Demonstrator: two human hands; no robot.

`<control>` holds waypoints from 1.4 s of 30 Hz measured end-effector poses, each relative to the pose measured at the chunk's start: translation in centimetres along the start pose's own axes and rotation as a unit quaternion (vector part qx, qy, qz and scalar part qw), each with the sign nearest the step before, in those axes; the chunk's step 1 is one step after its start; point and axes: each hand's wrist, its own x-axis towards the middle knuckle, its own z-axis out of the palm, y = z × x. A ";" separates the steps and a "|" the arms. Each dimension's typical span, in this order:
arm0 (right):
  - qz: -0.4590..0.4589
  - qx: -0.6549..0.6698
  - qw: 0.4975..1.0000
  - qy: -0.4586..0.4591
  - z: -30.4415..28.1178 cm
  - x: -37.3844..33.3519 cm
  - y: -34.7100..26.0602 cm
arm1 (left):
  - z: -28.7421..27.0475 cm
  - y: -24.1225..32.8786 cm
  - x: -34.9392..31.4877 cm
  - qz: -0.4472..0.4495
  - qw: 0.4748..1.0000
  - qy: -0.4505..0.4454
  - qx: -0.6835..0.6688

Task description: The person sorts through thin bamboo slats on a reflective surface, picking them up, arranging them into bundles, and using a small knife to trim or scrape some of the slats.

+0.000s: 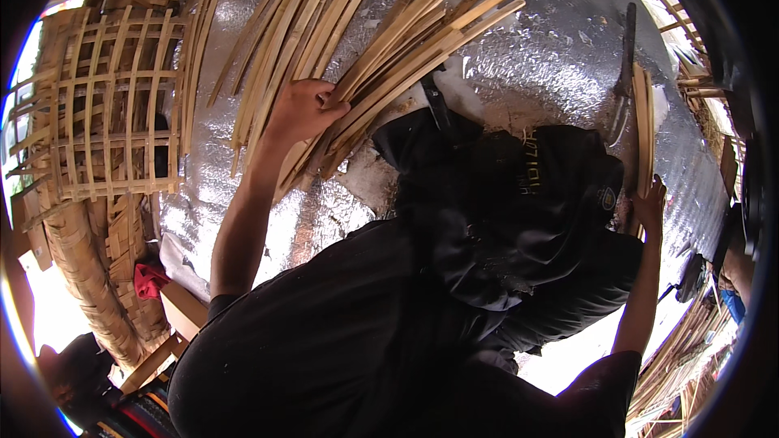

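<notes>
My left hand (304, 112) is closed, thumb and fingers pinching at the edge of a bundle of split bamboo strips (414, 36) that fans out to the upper right. A second fan of long bamboo strips (308, 12) lies just beyond and left of that hand. On the far right, my right hand (648, 204) is closed around the near end of a few bamboo strips (643, 118); its palm is hidden. A dark, long-bladed knife (626, 73) lies beside those strips. Black cloth (503, 186) covers my lap between my hands.
Silvery foil sheeting (535, 65) spreads beneath the strips. An open-weave bamboo basket (114, 105) stands at the left, above a woven bamboo piece (97, 276). A red cloth (150, 281) lies near it. Thin bamboo slivers (686, 357) are heaped at the lower right.
</notes>
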 end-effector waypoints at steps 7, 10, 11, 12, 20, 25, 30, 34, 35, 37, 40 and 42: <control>-0.195 0.046 0.961 0.188 -7.8 -5.9 -19.4 | -2.0 0.5 -1.4 -0.067 0.979 -0.080 -0.177; -0.318 0.190 0.924 0.097 -5.5 -10.1 -27.5 | -1.8 0.9 -2.0 -0.057 0.968 -0.037 -0.240; -0.328 0.133 0.935 0.022 -6.1 -12.2 -31.3 | -1.9 1.1 -2.3 -0.070 0.965 -0.037 -0.249; -0.333 0.075 0.939 -0.049 -6.7 -14.4 -34.3 | -2.0 1.5 -2.3 -0.079 0.962 -0.036 -0.259; -0.376 0.088 0.899 -0.209 -8.2 -19.3 -35.2 | -2.8 1.0 -1.2 -0.076 0.911 -0.053 -0.401; -0.353 0.186 0.886 -0.235 -10.7 -15.9 -37.3 | -2.6 2.1 -1.9 -0.134 0.854 -0.048 -0.501; -0.447 0.045 0.889 -0.085 -8.4 -18.4 -43.5 | -2.0 2.4 -2.3 -0.163 0.778 -0.053 -0.605; -0.547 0.179 0.781 -0.245 -4.7 -27.0 -42.2 | -2.3 3.0 -1.6 -0.159 0.795 -0.063 -0.582; -0.535 0.237 0.771 -0.251 -4.3 -27.5 -41.5 | -2.3 3.2 -1.6 -0.163 0.804 -0.057 -0.568; -0.482 0.320 0.784 -0.227 -5.9 -27.1 -40.2 | -1.2 2.7 -2.0 -0.188 0.841 -0.022 -0.507; -0.349 0.325 0.875 -0.083 -12.3 -25.6 -36.2 | 0.1 2.5 -2.8 -0.209 0.912 0.051 -0.350; -0.240 0.252 0.934 0.080 -13.4 -25.2 -31.0 | 0.6 1.8 -3.6 -0.220 0.924 0.108 -0.292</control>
